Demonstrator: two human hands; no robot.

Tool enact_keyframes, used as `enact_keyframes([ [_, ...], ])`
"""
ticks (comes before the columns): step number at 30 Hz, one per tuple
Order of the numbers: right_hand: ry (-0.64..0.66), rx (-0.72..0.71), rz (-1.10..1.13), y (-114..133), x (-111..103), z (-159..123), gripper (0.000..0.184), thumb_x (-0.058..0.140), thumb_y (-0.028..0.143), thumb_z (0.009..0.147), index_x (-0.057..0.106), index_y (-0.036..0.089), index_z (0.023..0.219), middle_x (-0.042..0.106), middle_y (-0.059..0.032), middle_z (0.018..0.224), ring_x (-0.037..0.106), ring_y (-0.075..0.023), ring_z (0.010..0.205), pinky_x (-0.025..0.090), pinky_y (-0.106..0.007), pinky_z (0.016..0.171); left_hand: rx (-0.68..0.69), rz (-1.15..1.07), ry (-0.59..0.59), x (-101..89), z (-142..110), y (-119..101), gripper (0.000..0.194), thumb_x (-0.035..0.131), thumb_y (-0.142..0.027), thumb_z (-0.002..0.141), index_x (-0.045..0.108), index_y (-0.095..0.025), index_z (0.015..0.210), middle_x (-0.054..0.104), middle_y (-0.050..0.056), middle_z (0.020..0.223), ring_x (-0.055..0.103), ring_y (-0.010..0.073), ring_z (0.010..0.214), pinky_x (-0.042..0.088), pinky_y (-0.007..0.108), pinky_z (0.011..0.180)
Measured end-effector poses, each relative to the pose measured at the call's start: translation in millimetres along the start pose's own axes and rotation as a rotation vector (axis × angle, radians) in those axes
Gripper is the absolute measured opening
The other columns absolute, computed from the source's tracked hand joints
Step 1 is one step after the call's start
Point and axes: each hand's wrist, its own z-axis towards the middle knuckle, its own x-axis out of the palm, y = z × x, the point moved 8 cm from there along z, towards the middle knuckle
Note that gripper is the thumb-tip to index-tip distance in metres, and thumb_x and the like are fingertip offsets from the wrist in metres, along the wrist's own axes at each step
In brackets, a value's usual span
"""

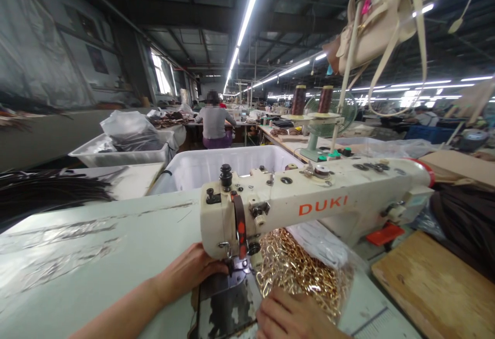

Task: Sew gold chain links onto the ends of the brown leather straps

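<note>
My left hand (189, 272) is at the needle area of a white sewing machine (278, 199), its thumb pointing at the presser foot (240, 265). The other fingers are partly hidden behind the machine head; they look pinched near a small dark piece I cannot make out. Lower right, my right hand (290, 316) is curled beside the worn metal needle plate (228, 308). Whatever its fingers hold, if anything, is hidden. A clear plastic bag of gold-coloured metal clasps (305, 272) lies under the machine arm, just beyond my right hand.
Behind the machine stands a white plastic bin (232, 166). Dark strips (50, 194) are piled at the left. A wooden board (436, 282) lies at the right. Thread spools (299, 100), a fan (315, 143) and a hanging beige bag (371, 32) are beyond. A person (215, 122) sits further off.
</note>
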Motion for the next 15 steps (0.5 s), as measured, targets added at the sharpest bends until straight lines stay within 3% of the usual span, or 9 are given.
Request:
enact_keyframes([
  [7, -0.005, 0.009, 0.000, 1, -1, 0, 0.030, 0.039, 0.025, 0.098, 0.059, 0.016, 0.077, 0.062, 0.0005, 0.068, 0.060, -0.0147, 0.066, 0.034, -0.025, 0.038, 0.082, 0.032, 0.018, -5.2, 0, -11, 0.024, 0.052, -0.034, 0.094, 0.070, -0.021, 0.101, 0.071, 0.003, 0.103, 0.064, 0.0209, 0.094, 0.050, 0.028, 0.088],
  [12, 0.099, 0.020, 0.053, 3, 1, -1, 0.025, 0.044, 0.025, 0.097, 0.060, 0.015, 0.080, 0.063, -0.0015, 0.073, 0.059, -0.0170, 0.071, 0.037, -0.027, 0.041, 0.109, 0.118, 0.033, 0.8, -6, -15, 0.028, 0.044, -0.032, 0.098, 0.068, -0.018, 0.092, 0.070, 0.004, 0.092, 0.064, 0.0217, 0.091, 0.048, 0.034, 0.090],
  [15, 0.155, 0.033, 0.085, 2, 2, -2, 0.022, 0.046, 0.026, 0.096, 0.060, 0.015, 0.083, 0.063, -0.0020, 0.077, 0.059, -0.0184, 0.073, 0.039, -0.029, 0.044, 0.131, 0.172, 0.027, -0.3, -11, -23, 0.029, 0.038, -0.027, 0.099, 0.065, -0.019, 0.094, 0.069, 0.005, 0.097, 0.064, 0.0208, 0.092, 0.048, 0.033, 0.090],
])
